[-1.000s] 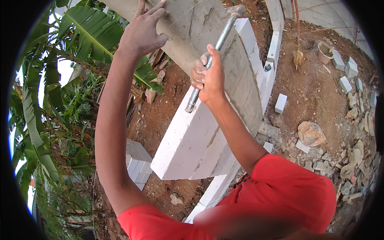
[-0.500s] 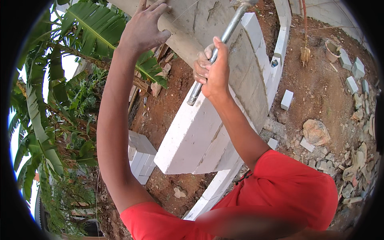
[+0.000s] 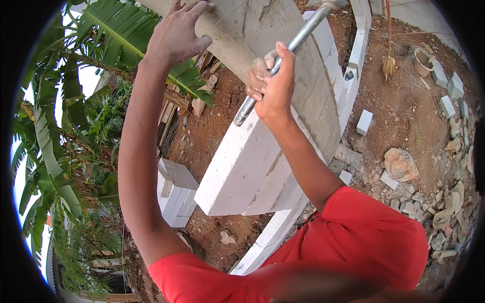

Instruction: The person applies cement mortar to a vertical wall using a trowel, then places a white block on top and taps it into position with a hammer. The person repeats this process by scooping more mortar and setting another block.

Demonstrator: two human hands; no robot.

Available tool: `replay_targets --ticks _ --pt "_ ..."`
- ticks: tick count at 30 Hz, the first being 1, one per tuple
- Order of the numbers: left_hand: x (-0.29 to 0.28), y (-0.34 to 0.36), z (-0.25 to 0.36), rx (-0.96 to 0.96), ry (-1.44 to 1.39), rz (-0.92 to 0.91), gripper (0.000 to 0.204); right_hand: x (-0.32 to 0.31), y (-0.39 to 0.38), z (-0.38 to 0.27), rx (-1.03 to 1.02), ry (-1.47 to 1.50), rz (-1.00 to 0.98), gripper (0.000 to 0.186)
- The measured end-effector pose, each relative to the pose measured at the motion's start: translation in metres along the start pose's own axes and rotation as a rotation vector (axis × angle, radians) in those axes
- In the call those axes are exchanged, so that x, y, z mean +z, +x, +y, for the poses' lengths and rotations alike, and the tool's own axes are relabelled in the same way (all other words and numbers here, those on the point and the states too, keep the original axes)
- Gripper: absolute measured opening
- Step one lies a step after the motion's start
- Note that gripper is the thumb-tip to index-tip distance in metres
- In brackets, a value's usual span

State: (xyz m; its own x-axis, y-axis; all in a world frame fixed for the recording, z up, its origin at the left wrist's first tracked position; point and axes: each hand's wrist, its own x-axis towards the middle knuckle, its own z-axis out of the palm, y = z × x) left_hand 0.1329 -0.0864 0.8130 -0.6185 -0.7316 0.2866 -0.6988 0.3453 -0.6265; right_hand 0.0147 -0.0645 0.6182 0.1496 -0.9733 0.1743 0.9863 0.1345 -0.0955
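My left hand (image 3: 178,38) is open at the top, its fingers spread at the upper edge of a grey concrete surface (image 3: 237,33). My right hand (image 3: 273,86) is closed around the metal handle of a hammer (image 3: 305,36), held diagonally over that surface, with its blurred head up at the top right. Below my right hand are white blocks (image 3: 237,171) with a bright top edge and grey joints; the handle's lower end is over that edge.
Banana plants (image 3: 60,141) fill the left. A block stack (image 3: 177,197) stands on soil. A low white block wall (image 3: 348,91) curves along the right, with loose blocks (image 3: 439,76), a bucket (image 3: 423,59), a crumpled sack (image 3: 400,164) and rubble (image 3: 454,212) beyond it.
My right hand and the hammer have moved up and to the right. My left hand stays at the top of the concrete, and the scene has shifted slightly in view.
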Motion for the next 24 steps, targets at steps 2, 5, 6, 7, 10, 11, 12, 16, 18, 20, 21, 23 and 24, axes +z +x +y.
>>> replay_targets --ticks 2,5,6,7,10,11,12,16,18,20,21,23,24 --pt "-0.001 0.005 0.003 0.004 0.018 0.017 0.062 0.0 0.01 -0.046 -0.298 -0.044 -0.146 0.04" --pt "-0.01 0.016 0.005 -0.004 0.037 0.008 0.061 -0.006 0.031 -0.089 -0.671 -0.068 -0.241 0.037" --pt "-0.009 0.014 0.006 -0.017 0.044 -0.003 0.061 -0.008 0.041 -0.093 -0.772 -0.068 -0.251 0.037" --pt "-0.007 0.013 0.006 -0.028 0.05 -0.012 0.061 -0.008 0.059 -0.071 -0.724 -0.034 -0.183 0.04" --pt "0.006 0.014 0.008 -0.062 0.177 0.077 0.058 -0.025 0.093 -0.001 0.047 -0.164 0.002 0.043" --pt "0.008 0.01 0.011 -0.073 0.163 0.024 0.059 -0.029 0.095 0.003 0.292 -0.211 0.089 0.044" --pt "0.007 0.004 0.01 -0.109 0.165 -0.006 0.059 -0.016 0.087 -0.005 0.251 -0.171 0.041 0.045" --pt "0.012 -0.002 0.005 -0.082 0.146 0.053 0.059 -0.001 0.04 -0.063 -0.115 -0.12 -0.09 0.05" --pt "0.005 0.005 0.007 -0.09 0.146 0.052 0.059 0.005 0.044 -0.102 -0.46 -0.089 -0.282 0.047" --pt "0.006 0.011 0.01 -0.096 0.131 0.057 0.059 0.002 0.064 -0.091 -0.503 -0.118 -0.212 0.045" --pt "0.005 0.015 0.011 -0.096 0.128 0.059 0.059 -0.001 0.077 -0.078 -0.526 -0.124 -0.177 0.044" --pt "0.009 0.018 0.017 -0.106 0.119 0.034 0.06 -0.013 0.098 -0.048 -0.57 -0.142 -0.086 0.042" --pt "0.002 0.021 0.018 -0.116 0.139 0.015 0.061 -0.016 0.109 -0.03 -0.153 -0.204 0.046 0.043"
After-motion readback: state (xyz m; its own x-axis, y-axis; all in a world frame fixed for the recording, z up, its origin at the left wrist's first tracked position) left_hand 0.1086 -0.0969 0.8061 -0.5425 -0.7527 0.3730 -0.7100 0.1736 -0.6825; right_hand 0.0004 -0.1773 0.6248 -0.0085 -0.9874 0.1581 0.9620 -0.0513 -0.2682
